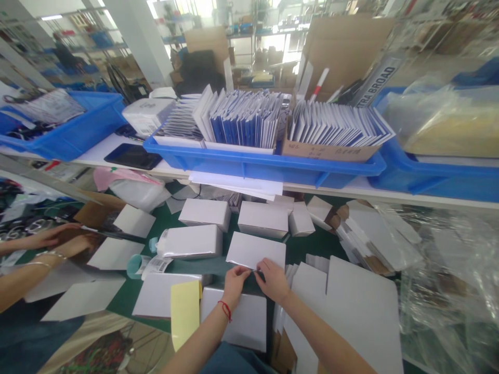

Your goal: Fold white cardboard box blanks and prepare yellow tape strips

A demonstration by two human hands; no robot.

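Our left hand [235, 284] and right hand [274, 281] both pinch narrowly a small dark strip [259, 274] at the far edge of the closed white cardboard box [239, 317] before us. We think the strip may tear or stick crooked, because the yellow backing sheet [184, 311] lies just beside.

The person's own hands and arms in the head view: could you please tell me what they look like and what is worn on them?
Both forearms are bare, with no sleeves showing and no gloves. The left hand has a thin red string bracelet around its wrist. The right hand wears nothing visible: no ring, watch or band. Fingernails look short and unpainted, as far as can be told.
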